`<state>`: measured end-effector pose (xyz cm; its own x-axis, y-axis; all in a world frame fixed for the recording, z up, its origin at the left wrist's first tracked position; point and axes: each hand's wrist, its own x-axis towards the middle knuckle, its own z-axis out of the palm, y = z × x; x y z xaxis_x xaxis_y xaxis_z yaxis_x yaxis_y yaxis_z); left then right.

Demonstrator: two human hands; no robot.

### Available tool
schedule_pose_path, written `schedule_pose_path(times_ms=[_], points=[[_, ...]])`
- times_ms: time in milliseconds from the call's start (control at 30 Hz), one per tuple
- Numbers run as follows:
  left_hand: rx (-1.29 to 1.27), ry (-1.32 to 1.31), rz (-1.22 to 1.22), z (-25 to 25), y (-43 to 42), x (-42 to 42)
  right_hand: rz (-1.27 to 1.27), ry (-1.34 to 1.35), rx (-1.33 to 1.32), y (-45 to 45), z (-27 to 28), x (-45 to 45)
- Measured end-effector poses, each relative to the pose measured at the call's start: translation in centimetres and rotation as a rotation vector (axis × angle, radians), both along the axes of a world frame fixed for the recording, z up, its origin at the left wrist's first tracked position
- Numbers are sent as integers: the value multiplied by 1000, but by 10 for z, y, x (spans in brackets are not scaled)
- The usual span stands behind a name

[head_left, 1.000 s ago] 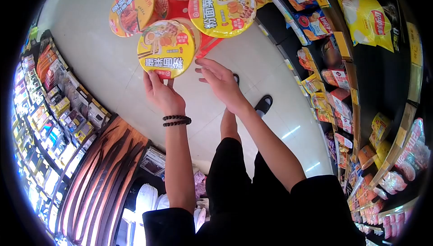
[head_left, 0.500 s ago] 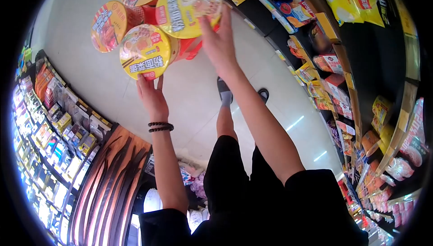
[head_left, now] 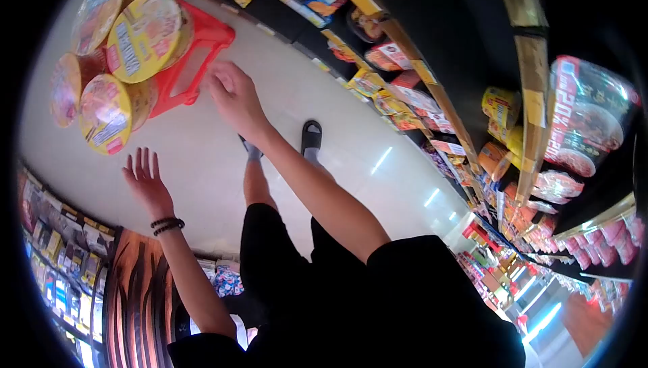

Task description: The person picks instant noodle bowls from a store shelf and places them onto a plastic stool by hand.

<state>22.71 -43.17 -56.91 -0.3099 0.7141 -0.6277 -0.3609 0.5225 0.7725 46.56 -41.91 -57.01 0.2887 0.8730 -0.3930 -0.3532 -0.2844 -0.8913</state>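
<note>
Several instant noodle cups sit grouped on a red plastic stool (head_left: 219, 39) at the upper left. The largest yellow-lidded noodle cup (head_left: 145, 37) is nearest the stool's bare part. Below it is a smaller yellow-lidded noodle cup (head_left: 106, 115). An orange-lidded noodle cup (head_left: 65, 90) and a pale-lidded noodle cup (head_left: 98, 14) are at the left. My left hand (head_left: 150, 189), with dark beaded bracelets at the wrist, is open and empty just below the smaller yellow cup, fingers spread. My right hand (head_left: 236, 98) is empty beside the stool, its fingers loosely bent and slightly blurred.
Shelves of packaged food (head_left: 405, 91) run along the right. A clear-lidded package (head_left: 587, 118) is on the far-right shelf. Another display shelf (head_left: 64, 253) and a striped wooden panel (head_left: 138, 287) are at the lower left. My feet stand on the pale tiled floor (head_left: 351, 138).
Both hands have come off the yellow-lidded noodle cups and are now apart from them. The view has shifted, so the cups and stool appear farther left.
</note>
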Motion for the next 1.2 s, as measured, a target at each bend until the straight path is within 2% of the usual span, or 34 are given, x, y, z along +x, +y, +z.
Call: schedule_pose_path(times_ms=[67, 167, 300, 367, 500, 533, 567, 633, 667, 700, 733, 767, 867, 900, 967, 1000, 1067, 1167, 1200], points=[[-112, 28, -163, -13, -35, 12, -21, 18, -112, -41, 4, 23], [-216, 4, -470, -28, -90, 45, -190, 78, -214, -104, 7, 54], [-252, 91, -735, -33, -142, 117, -357, 21, -287, -203, 7, 117], [-184, 86, -892, -33, -162, 159, -538, -24, -330, -250, 24, 160], [136, 146, -1101, -19, -206, 271, -867, -178, -206, -375, 44, 272], [192, 177, -1197, -7, -217, 306, -959, -227, -263, -399, 50, 302], [221, 82, -1207, 3, -233, 342, -1053, -278, -324, -426, 58, 333], [513, 106, -1340, -2, -275, 407, -1266, -329, -353, -480, 64, 398], [660, 193, -1407, 21, -289, 442, -1352, -345, -344, -497, 74, 425], [656, 72, -1441, 30, -309, 472, -1437, -360, -336, -513, 83, 449], [700, 78, -1524, 50, -321, 500, -1488, -353, -350, -528, 88, 472], [831, 69, -1501, 50, -345, 526, -1534, -349, -366, -544, 91, 496], [950, 16, -1612, 76, -390, 589, -1461, -154, -418, -618, 81, 575], [932, -35, -1680, 80, -401, 607, -1365, -232, -390, -624, 82, 585], [947, -112, -1628, 88, -419, 632, -1182, -377, -341, -631, 88, 593], [856, -156, -1666, 90, -424, 641, -1201, -459, -388, -624, 90, 596], [677, -233, -1715, 95, -428, 660, -1165, -352, -339, -622, 90, 595], [764, -179, -1531, 83, -460, 687, -1111, -301, -218, -618, 93, 593], [729, -224, -1544, 83, -465, 697, -1087, -320, -179, -621, 92, 593]])
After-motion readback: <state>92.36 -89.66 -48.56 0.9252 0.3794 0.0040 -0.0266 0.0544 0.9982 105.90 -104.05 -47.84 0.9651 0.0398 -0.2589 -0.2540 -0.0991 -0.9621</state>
